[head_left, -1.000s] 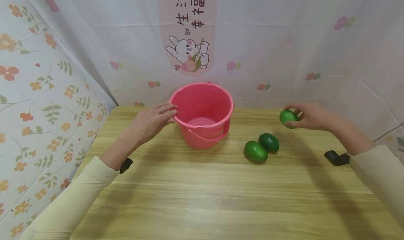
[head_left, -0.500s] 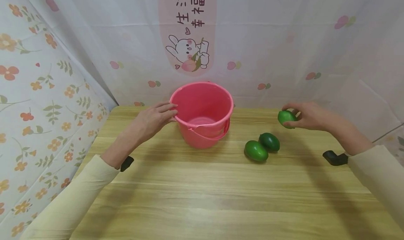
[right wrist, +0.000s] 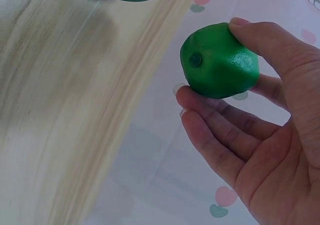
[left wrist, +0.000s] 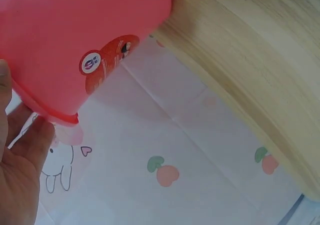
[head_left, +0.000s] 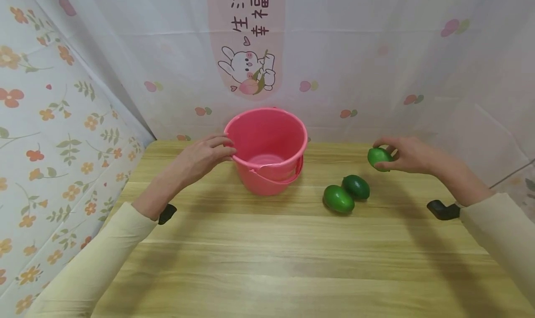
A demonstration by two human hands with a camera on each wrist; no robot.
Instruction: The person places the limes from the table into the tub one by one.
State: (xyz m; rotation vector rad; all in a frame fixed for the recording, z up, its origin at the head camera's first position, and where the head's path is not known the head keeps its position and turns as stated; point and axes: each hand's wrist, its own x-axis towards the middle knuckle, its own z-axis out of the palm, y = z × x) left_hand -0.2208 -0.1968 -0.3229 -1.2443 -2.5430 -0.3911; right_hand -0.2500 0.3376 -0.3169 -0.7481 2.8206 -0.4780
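Observation:
A pink plastic bucket (head_left: 259,188) stands upright near the back of the table. My left hand (head_left: 200,160) holds its left rim; in the left wrist view the fingers (left wrist: 37,142) and thumb lie on either side of that rim. My right hand (head_left: 411,155) pinches a glossy green lime (head_left: 379,159) above the table's back right. The right wrist view shows this lime's stem end (right wrist: 195,60) facing the camera, with the thumb over it and fingers below. A lighter lime (head_left: 339,199) and a darker lime (head_left: 356,187) lie side by side between bucket and right hand.
The wood-grain table (head_left: 267,257) ends at a white printed curtain (head_left: 355,67) close behind the bucket. A flowered cloth (head_left: 54,137) hangs along the left side. The bucket's thin handle (head_left: 280,184) droops across its front.
My right hand has shifted very slightly left with the lime. The left hand stays on the bucket's rim, and the two limes on the table lie where they were.

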